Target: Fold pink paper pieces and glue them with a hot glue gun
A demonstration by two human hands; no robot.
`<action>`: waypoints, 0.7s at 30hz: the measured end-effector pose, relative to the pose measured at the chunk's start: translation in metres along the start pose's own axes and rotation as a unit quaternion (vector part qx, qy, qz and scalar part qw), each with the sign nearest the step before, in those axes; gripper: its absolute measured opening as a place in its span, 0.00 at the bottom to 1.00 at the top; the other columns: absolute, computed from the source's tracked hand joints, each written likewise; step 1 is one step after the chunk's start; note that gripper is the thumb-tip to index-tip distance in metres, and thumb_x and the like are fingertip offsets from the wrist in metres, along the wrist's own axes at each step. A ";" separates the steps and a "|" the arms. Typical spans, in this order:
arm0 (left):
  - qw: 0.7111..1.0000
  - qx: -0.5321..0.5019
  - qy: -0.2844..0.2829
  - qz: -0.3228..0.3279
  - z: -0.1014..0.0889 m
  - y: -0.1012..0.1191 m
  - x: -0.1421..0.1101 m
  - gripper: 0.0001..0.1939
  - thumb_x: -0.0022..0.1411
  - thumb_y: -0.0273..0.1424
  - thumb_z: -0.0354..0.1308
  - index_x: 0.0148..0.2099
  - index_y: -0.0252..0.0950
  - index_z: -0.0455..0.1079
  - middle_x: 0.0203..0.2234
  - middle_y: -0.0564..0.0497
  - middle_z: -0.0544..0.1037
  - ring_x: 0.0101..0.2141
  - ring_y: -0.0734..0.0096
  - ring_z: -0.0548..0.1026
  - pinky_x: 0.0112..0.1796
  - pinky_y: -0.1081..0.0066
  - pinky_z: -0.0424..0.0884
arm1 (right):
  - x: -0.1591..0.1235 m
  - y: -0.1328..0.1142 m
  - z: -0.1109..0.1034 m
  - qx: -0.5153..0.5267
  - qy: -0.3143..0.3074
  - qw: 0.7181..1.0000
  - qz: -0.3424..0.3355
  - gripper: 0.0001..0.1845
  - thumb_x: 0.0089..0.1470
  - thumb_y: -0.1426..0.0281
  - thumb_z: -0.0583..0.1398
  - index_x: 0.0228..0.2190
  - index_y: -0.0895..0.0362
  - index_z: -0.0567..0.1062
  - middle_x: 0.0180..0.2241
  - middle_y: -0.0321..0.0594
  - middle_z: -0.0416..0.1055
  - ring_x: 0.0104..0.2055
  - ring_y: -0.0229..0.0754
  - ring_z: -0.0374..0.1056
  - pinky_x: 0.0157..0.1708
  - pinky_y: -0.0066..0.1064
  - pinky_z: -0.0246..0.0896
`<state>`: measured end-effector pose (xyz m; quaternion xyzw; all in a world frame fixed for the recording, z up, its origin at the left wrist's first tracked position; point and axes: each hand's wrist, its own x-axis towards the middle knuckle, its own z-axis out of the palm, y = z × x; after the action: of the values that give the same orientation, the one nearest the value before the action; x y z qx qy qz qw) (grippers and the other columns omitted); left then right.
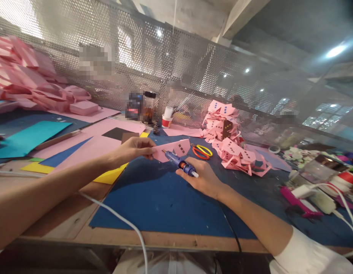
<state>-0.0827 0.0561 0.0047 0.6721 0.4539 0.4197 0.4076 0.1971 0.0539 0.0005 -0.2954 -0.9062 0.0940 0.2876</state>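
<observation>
Steady pink card (171, 146), pinched in left hand (138, 147); aim glue gun (180, 163), gripped in right hand (204, 176), clear of fingertips (150, 150).

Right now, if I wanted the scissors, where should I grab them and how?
Probably by the yellow and red handles, coming from the right. The scissors lie on the blue work surface with those loops toward the right; the narrow end points left, toward the held pink paper piece. The blades hardly show, so keep fingers off that end.
</observation>
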 end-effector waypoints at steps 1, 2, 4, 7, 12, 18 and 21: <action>1.000 -0.001 0.001 0.002 0.000 0.000 0.000 0.16 0.54 0.44 0.64 0.35 0.35 0.75 0.26 0.51 0.79 0.29 0.69 0.75 0.33 0.72 0.71 | 0.000 0.000 0.000 -0.002 0.000 1.000 0.001 0.10 0.59 0.61 0.60 0.34 0.56 0.71 0.34 0.38 0.73 0.33 0.38 0.68 0.32 0.28 0.57; 1.000 -0.002 0.003 0.003 0.000 -0.001 0.000 0.16 0.54 0.44 0.64 0.35 0.35 0.75 0.26 0.51 0.79 0.29 0.70 0.75 0.33 0.72 0.71 | 0.000 0.001 0.000 -0.004 0.000 1.000 0.001 0.10 0.59 0.61 0.60 0.34 0.56 0.71 0.34 0.38 0.73 0.33 0.38 0.68 0.32 0.28 0.57; 1.000 -0.004 0.004 0.004 0.001 -0.001 0.000 0.16 0.54 0.44 0.64 0.35 0.35 0.75 0.26 0.51 0.79 0.29 0.70 0.75 0.32 0.72 0.71 | 0.000 0.001 0.001 -0.006 0.000 1.000 0.001 0.11 0.59 0.61 0.60 0.34 0.56 0.71 0.34 0.38 0.73 0.33 0.38 0.68 0.32 0.28 0.57; 1.000 -0.004 -0.001 0.001 0.000 -0.001 0.000 0.16 0.54 0.43 0.64 0.35 0.35 0.75 0.26 0.50 0.79 0.29 0.69 0.75 0.33 0.72 0.71 | 0.000 0.002 0.001 -0.008 0.003 1.000 0.000 0.11 0.59 0.60 0.60 0.35 0.56 0.71 0.34 0.38 0.73 0.33 0.38 0.68 0.33 0.28 0.57; 1.000 -0.001 -0.002 -0.002 -0.003 -0.003 0.001 0.16 0.54 0.44 0.64 0.36 0.35 0.74 0.27 0.51 0.79 0.29 0.70 0.75 0.33 0.72 0.71 | 0.000 0.001 0.000 -0.009 0.002 1.000 -0.004 0.11 0.59 0.60 0.60 0.33 0.56 0.70 0.33 0.38 0.72 0.32 0.38 0.67 0.31 0.28 0.56; 1.000 0.003 0.010 -0.005 -0.003 -0.003 0.002 0.18 0.52 0.45 0.64 0.36 0.35 0.75 0.27 0.50 0.79 0.30 0.68 0.75 0.33 0.70 0.72 | -0.001 0.001 0.000 -0.018 -0.008 1.000 -0.001 0.12 0.59 0.60 0.60 0.32 0.56 0.70 0.32 0.38 0.72 0.31 0.38 0.66 0.30 0.28 0.55; 1.000 -0.002 0.012 -0.006 -0.003 -0.002 0.001 0.18 0.52 0.45 0.65 0.36 0.35 0.75 0.27 0.50 0.79 0.29 0.68 0.75 0.33 0.71 0.72 | -0.001 0.001 0.001 -0.020 -0.009 1.000 -0.001 0.12 0.59 0.60 0.60 0.33 0.56 0.70 0.32 0.39 0.72 0.31 0.38 0.66 0.30 0.28 0.55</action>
<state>-0.0853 0.0582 0.0040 0.6634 0.4620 0.4262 0.4060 0.1980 0.0545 -0.0008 -0.2997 -0.9106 0.0785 0.2735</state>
